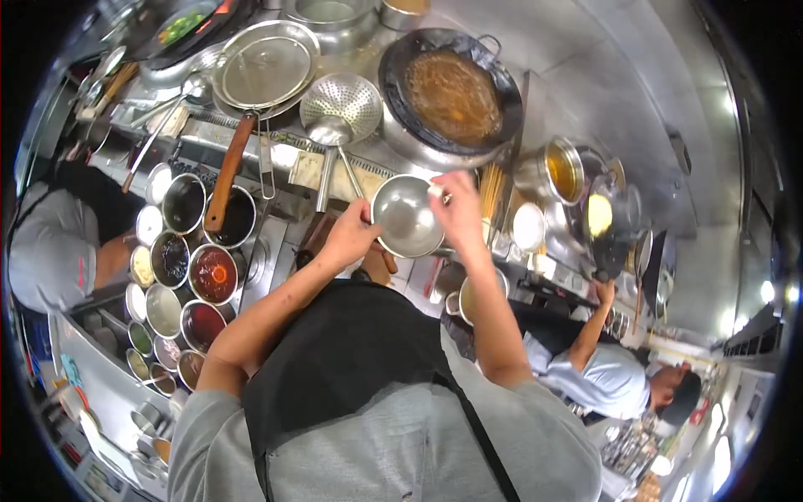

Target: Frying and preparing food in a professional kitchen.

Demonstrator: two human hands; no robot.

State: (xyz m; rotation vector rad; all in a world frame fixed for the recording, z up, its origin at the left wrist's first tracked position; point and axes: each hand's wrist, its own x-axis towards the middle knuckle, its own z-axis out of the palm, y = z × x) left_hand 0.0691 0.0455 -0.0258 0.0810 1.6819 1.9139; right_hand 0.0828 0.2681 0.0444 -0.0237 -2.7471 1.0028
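Observation:
A stainless steel bowl [408, 219] is held up in front of me, tilted so its bare, shiny inside faces the camera. My left hand [350, 235] grips the bowl's left rim between thumb and fingers. At the opposite rim is my right hand [461, 216], slightly blurred, with its fingers closed on a small white thing [435, 190]. What that white thing is, I cannot tell. Just left of the bowl, a perforated ladle strainer [351, 100] rests with a metal ladle [330, 132] in it. Above the bowl sits a black wok [388, 94] of bubbling brown liquid.
A round mesh strainer [266, 72] with a wooden handle lies over a pan. Several sauce pots [213, 273] stand to the left. Beside the bamboo brush [492, 194] is a pot of yellow liquid [563, 170]. Co-workers stand left [53, 245] and right [590, 376].

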